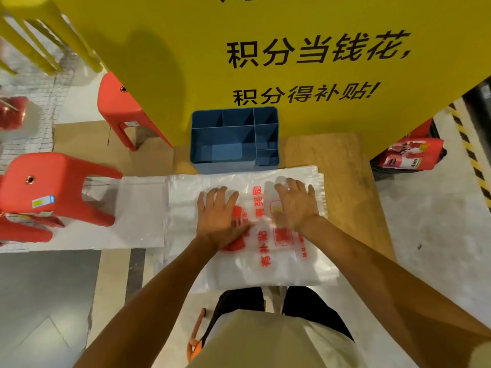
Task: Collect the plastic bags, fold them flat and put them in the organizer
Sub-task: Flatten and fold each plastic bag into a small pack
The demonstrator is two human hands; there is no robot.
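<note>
- White plastic bag [268,251] with red print lies flat on a board [342,166], on top of other bags [143,208] spread to the left.
- Left hand [216,216] flat on the bag, fingers straight, palm down, gripping nothing.
- Right hand [296,205] likewise flat, fingers spread, just beside the left.
- Blue organizer [233,139] stands just beyond the bag, compartments bare, against a yellow sign [239,35].
- Red stools [53,187] at left.

— Behind? Tall yellow panel with black printed characters [305,51], standing on a pale speckled concrete floor [435,235].
— To the left? Two red plastic stools [53,181], one lying tipped. Flat brown cardboard sheet [342,166] underfoot, black-and-yellow hazard tape [467,144] at right.
</note>
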